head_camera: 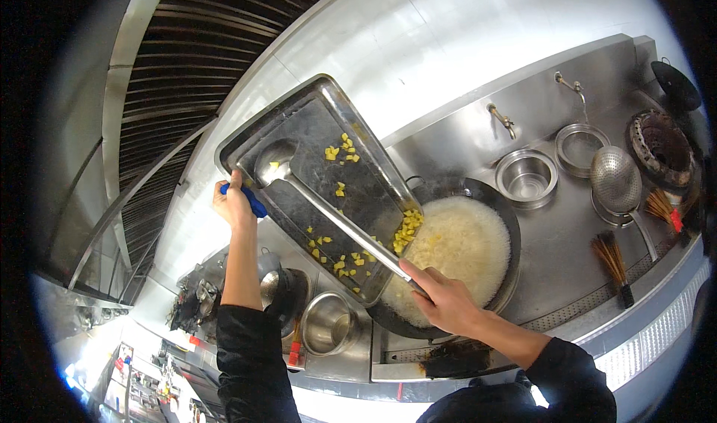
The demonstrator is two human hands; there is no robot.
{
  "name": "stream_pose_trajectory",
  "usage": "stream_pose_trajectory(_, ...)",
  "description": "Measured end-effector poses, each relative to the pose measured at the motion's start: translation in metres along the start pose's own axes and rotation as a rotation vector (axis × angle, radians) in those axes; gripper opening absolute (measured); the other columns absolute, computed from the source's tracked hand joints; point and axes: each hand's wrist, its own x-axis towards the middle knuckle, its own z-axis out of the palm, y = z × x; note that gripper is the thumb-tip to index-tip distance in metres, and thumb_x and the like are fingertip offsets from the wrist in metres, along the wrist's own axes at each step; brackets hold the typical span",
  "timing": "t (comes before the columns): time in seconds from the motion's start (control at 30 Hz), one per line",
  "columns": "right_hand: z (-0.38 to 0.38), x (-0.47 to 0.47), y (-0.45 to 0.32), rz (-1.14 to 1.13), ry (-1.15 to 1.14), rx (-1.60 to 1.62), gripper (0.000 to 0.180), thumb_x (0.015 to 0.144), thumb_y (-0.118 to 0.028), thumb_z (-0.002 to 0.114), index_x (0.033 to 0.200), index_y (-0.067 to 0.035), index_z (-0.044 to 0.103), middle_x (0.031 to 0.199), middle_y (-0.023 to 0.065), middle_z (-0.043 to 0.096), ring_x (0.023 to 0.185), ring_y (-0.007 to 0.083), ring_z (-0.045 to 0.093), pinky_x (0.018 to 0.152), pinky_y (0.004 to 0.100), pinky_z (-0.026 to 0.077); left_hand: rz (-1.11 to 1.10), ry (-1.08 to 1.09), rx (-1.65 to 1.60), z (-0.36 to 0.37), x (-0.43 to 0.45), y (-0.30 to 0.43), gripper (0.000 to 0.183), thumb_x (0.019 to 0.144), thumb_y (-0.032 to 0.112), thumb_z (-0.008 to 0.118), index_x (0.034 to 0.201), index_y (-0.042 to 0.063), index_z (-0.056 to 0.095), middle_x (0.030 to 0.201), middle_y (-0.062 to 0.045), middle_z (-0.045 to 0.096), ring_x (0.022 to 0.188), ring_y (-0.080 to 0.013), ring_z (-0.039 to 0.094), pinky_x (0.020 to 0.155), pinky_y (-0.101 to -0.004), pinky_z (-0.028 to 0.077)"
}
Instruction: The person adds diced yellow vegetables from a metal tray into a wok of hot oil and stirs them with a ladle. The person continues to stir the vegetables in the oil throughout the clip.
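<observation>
My left hand grips the upper left edge of a rectangular metal tray with a blue cloth between. The tray is tilted, its lower right corner over a black wok full of pale, foaming liquid. Small yellow cubes are bunched at that corner; others lie scattered on the tray. My right hand holds the handle of a steel ladle. The ladle's bowl lies at the tray's upper left, and a yellow cube shows at it.
Right of the wok are two steel pots beneath wall taps, a perforated strainer, bristle brushes and a blackened burner. A steel bowl and another brush stand at the lower left.
</observation>
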Motion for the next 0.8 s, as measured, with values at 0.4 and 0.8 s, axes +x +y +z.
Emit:
stream_pose_trajectory(0.4,-0.035,-0.002,0.06,-0.093,-0.136,-0.487,0.077,0.092,-0.003,0.057,0.161,-0.025,0.033,0.104,0.0128,0.063,0.082,0.029,0.068,0.064,0.0395,0.057,-0.102,-0.085,-0.125,-0.005,0.006,0.02,0.039,0.092,0.017,0.08,0.067,0.012,0.051,0.063,0.004,0.051,0.053,-0.0073,0.043,0.049,-0.0264,0.034)
stream_pose_trajectory(0.8,-0.083,-0.148,0.067,0.247,-0.304,-0.494,0.064,0.094,-0.006,0.062,0.155,-0.016,0.044,0.092,0.012,0.061,0.073,0.0304,0.067,0.063,0.0434,0.059,0.022,-0.066,-0.013,0.006,-0.003,0.016,0.033,0.09,0.014,0.079,0.071,0.01,0.053,0.064,0.005,0.05,0.056,-0.0071,0.042,0.052,-0.0262,0.035)
